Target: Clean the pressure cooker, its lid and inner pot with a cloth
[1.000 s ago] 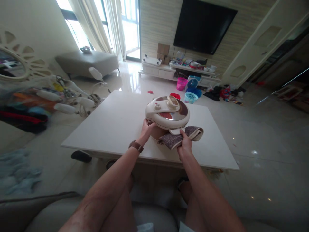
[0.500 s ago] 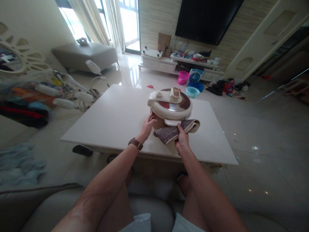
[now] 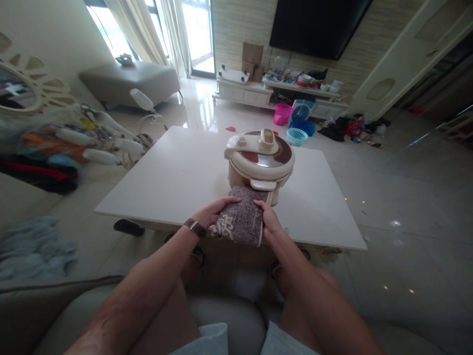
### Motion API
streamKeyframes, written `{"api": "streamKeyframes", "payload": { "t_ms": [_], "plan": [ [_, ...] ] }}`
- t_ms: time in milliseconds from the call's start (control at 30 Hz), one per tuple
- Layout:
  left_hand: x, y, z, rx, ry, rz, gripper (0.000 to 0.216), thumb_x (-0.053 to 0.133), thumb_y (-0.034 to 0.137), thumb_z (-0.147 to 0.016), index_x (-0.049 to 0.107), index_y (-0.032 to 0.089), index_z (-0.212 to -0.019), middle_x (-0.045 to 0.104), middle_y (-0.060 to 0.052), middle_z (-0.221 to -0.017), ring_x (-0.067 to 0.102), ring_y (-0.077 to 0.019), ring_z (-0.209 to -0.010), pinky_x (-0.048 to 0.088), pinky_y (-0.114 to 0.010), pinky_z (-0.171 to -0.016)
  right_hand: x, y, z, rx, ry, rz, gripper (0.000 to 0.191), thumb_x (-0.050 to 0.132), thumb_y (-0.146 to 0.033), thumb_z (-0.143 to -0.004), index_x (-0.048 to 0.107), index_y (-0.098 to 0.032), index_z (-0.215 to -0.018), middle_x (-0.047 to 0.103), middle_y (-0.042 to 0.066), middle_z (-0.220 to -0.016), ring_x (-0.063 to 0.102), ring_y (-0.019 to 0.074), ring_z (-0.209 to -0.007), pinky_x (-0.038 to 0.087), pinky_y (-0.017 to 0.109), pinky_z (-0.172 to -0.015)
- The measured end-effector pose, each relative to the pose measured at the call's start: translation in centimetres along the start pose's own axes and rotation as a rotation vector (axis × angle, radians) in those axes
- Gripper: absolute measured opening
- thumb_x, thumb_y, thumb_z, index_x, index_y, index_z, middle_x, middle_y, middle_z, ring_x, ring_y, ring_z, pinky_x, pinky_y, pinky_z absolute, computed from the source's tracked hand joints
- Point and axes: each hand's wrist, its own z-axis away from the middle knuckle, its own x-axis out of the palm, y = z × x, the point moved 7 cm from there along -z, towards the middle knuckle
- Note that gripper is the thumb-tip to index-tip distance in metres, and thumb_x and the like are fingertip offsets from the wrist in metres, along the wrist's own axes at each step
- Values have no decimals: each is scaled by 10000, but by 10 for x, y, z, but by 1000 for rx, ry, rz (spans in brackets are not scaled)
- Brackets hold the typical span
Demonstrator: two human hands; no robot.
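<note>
A folded grey-brown cloth (image 3: pixel 244 222) with a pale pattern at one corner is held between both hands, just in front of the pressure cooker. My left hand (image 3: pixel 216 209) grips its left side, thumb on top. On the right side my right hand (image 3: pixel 269 219) pinches it, the thumb also on top. The pressure cooker (image 3: pixel 260 160) stands upright on the white table (image 3: pixel 155 187), its lid on. Its cream lid has a shiny dark centre and a handle across the top. The cloth hides the lower front of the cooker.
Beyond the table stand a pink basket (image 3: pixel 283 114) and a light blue basket (image 3: pixel 296 136) on the tiled floor. A low white TV cabinet (image 3: pixel 244 96) runs along the far wall. A lamp with several white shades (image 3: pixel 127 146) is at the left.
My left hand has left the cooker's side and taken hold of the cloth. The cloth has moved left and toward me, spread between both hands. My right hand has shifted slightly left.
</note>
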Motion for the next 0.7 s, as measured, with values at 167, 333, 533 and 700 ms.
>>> {"api": "streamKeyframes", "payload": {
  "t_ms": [167,333,533,700],
  "plan": [
    [-42,49,41,256,156,27,395,775,195,-752,748,122,-1140,834,-153,-918,825,-355,-832,704,-494,-805,-3,-4,2,3,109,39,291,830,-293,-662,654,-250,-890,741,-50,-777,677,155,-701,521,269,-639],
    [-76,93,59,802,314,203,313,790,252,-715,750,137,-1004,817,-146,-934,806,-381,-965,684,-542,-910,-21,-28,-9,-172,274,51,282,822,-294,-669,607,-253,-847,721,-67,-792,670,138,-753,478,245,-648],
    [-59,114,57,1378,598,134,425,856,318,-716,722,196,-1101,790,-78,-1176,734,-264,-1167,561,-439,-1126,-21,-61,-24,-302,236,-42,143,736,-343,-770,663,-229,-817,711,-43,-722,673,137,-735,463,229,-610],
    [17,112,43,1519,472,-393,313,800,360,-860,775,225,-1141,706,-114,-1385,552,-322,-1453,379,-476,-1287,-20,-57,-27,-288,232,10,196,771,-390,-793,658,-230,-811,730,-34,-734,698,149,-755,455,244,-621]
  ]
}}
